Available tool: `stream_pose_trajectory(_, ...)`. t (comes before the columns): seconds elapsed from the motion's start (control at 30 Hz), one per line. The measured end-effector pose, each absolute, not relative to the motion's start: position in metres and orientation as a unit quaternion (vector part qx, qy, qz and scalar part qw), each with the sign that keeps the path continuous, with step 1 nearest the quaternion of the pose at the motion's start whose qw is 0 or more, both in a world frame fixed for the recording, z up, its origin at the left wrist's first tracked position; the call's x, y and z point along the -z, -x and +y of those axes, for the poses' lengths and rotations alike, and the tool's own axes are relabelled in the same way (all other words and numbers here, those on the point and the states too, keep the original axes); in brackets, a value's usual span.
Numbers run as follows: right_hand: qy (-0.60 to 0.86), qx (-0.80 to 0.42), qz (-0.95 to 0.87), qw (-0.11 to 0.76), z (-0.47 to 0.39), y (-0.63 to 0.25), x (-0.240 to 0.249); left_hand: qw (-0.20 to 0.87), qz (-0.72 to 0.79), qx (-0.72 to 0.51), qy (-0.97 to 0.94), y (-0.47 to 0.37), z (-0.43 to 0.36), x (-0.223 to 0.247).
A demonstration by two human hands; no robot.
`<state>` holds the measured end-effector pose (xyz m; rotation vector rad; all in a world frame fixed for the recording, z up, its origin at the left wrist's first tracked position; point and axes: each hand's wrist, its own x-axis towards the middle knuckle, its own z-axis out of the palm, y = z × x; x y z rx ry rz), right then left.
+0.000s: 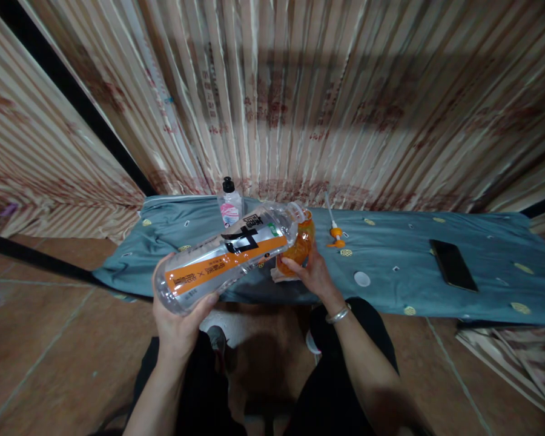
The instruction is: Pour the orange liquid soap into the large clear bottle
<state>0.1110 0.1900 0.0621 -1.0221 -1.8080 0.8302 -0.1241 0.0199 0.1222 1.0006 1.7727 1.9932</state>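
My left hand (181, 321) is wrapped round the base of a large clear plastic bottle (222, 257) with a silver, orange and black label. The bottle is tilted, its uncapped neck pointing up and to the right. That neck meets the top of a small translucent orange bottle (303, 236), which my right hand (315, 272) grips. Whether liquid passes between them I cannot make out. Beneath the orange bottle lies a pale, crumpled cloth or tissue (284, 274). An orange pump top with a thin tube (335, 232) rests to the right, and a white cap (362, 278) lies nearer me.
A narrow surface under a blue-green patterned cloth (399, 254) runs across in front of me. On it stand a clear squeeze bottle with a black top (229, 203) and, at right, a dark phone (453, 264). Striped curtains (300, 91) hang behind; black poles (72, 91) frame the left side.
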Motion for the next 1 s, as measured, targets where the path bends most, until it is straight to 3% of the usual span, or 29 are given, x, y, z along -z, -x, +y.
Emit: stream_pose_trajectory(1.0,0.415,-0.336,-0.729,0.428,0.190,-0.111,-0.064,0.145,0.623,-0.693,-0.334,0.118,0.021,-0.132)
